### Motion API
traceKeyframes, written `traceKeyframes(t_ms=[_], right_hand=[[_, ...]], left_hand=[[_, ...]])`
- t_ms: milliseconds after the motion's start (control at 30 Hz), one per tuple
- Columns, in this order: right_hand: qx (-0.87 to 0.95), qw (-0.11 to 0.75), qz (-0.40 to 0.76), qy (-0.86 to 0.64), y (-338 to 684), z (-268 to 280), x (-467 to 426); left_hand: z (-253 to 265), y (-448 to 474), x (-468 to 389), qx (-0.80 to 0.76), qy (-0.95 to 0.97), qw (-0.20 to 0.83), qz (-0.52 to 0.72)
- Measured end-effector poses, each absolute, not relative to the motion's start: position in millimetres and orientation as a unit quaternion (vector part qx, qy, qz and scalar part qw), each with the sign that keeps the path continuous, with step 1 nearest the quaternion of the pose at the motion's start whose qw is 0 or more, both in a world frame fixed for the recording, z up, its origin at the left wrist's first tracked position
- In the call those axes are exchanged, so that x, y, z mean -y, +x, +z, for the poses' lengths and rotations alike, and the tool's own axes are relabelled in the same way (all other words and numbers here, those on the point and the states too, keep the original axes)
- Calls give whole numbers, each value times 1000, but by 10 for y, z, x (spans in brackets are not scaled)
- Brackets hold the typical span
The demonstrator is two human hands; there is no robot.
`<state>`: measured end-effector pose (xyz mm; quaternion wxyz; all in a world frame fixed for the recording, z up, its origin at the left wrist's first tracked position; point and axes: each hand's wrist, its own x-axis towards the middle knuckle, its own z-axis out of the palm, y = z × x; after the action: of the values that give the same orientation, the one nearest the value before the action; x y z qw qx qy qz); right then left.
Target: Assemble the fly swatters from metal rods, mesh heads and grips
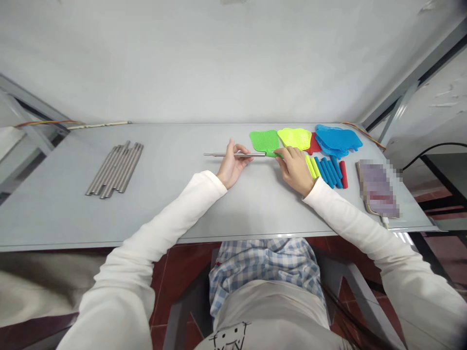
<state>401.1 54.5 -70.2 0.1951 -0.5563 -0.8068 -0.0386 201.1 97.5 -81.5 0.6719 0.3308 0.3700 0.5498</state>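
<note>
A grey bench (248, 214) stretches across the view, against a pale wall (219, 63). Toward its left end lies a bundle of metal rods (116, 170), side by side and slanted, their ends uneven. At the far right end sits a rectangular object (377, 189), blurred out, with a white plug (385, 222) at its near edge. Between these, near the back edge, are flat mesh pieces: overlapping blue pieces (337, 138), a yellow-green piece (295, 138), and a green piece (264, 140), with a red piece (314, 143) partly hidden between the yellow-green and the blue.

The right hand (295, 167) pinches a small green part (272, 154) just below the green piece; whether the two are joined is unclear. The left hand (235, 163) pinches a single metal rod (258, 155), which runs sideways at the middle of the bench, its right end meeting the green part. Just beyond the right hand lie short tubes: yellow-green ones (313, 166), several blue ones (329, 172) and a red one (343, 175).
</note>
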Motion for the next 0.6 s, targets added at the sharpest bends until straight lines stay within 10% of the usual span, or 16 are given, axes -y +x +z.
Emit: traceKeyframes(t_ms=[600], right_hand=[[812,231,-56,-533,4029,-776,-574]], left_hand=[[-757,2017,-946,-386,367,655,536]])
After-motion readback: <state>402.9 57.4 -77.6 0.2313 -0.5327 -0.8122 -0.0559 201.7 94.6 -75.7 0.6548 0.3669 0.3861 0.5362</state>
